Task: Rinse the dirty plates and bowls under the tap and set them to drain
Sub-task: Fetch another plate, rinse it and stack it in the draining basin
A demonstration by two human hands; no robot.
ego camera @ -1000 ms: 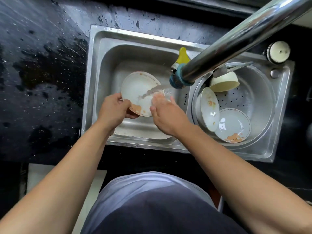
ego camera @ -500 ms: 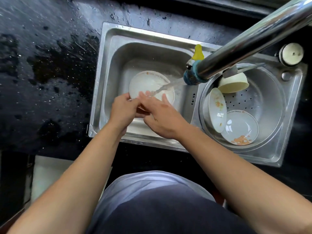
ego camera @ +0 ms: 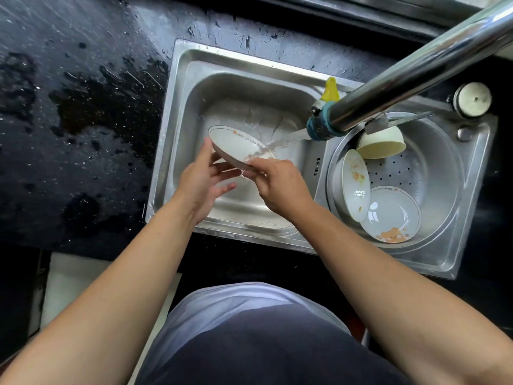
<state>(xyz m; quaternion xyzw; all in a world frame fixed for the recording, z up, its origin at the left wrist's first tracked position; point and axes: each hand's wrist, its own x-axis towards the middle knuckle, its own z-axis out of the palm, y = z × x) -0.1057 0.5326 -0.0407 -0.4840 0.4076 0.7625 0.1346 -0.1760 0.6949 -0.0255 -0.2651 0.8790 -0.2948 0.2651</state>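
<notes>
A white plate [ego camera: 236, 144] with an orange rim line and small lettering is tilted over the left sink basin [ego camera: 249, 87]. Water streams from the tap [ego camera: 394, 81] onto its right side. My left hand [ego camera: 205, 179] cups the plate's underside from the near left. My right hand [ego camera: 277, 182] has its fingers on the near right rim, in the water. In the round drain basin [ego camera: 441, 165] on the right lie a bear-print plate [ego camera: 391, 215], a plate standing on edge [ego camera: 355, 182] and a cream bowl [ego camera: 381, 144] tipped over.
The black countertop [ego camera: 83, 120] left of the sink is wet with puddles and drops. A yellow-tipped piece [ego camera: 330, 90] sits behind the tap head. A round white knob [ego camera: 473, 99] is on the sink's far right corner. My torso fills the bottom of the view.
The plate has tipped from nearly flat, facing me, to a steep tilt showing its lettered rim. My left hand has shifted under it. The camera view has moved left.
</notes>
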